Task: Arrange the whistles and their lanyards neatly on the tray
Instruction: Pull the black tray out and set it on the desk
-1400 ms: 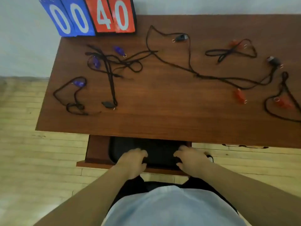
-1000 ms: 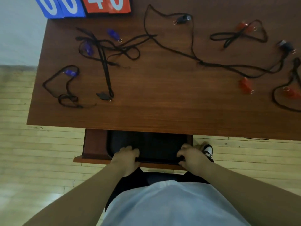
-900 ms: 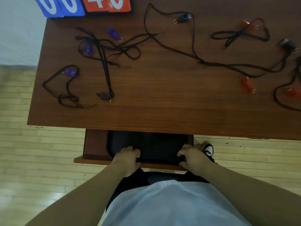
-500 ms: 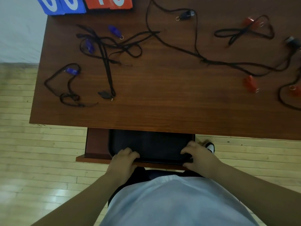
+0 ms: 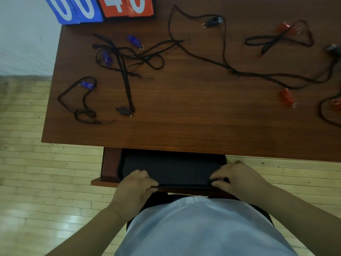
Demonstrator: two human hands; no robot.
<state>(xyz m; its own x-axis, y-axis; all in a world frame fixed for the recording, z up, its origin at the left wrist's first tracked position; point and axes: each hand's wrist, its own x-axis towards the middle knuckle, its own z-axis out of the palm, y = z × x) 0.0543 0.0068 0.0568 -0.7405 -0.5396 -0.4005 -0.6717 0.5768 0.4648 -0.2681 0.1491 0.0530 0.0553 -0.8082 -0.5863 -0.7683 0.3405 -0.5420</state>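
Wooden plank floor, pale wall at 10 o'clock, brown table filling the upper view. Scoreboard with blue and red number cards at 11 o'clock. Whistles and black lanyards lie scattered and partly tangled over the tabletop: blue whistle inside its own loop at 9 o'clock; two more blue ones within a knotted cluster of lanyards at 11 o'clock; black whistle at 12 o'clock on a long cord running toward 3 o'clock; red whistle at 3 o'clock, others near the right edge, partly cut off. Black tray sits in a pulled-out drawer below the table's near edge, at 6 o'clock, nothing visible on its exposed part. Left hand clasps the tray's near rim, thumb on top; right hand likewise pinches the rim at the opposite corner. Step judged: lifting the tray out, no whistle yet placed. Risks: tray's far edge may catch under the tabletop if raised before it clears; the knotted cluster may drag neighbouring whistles off the table when one cord is pulled.
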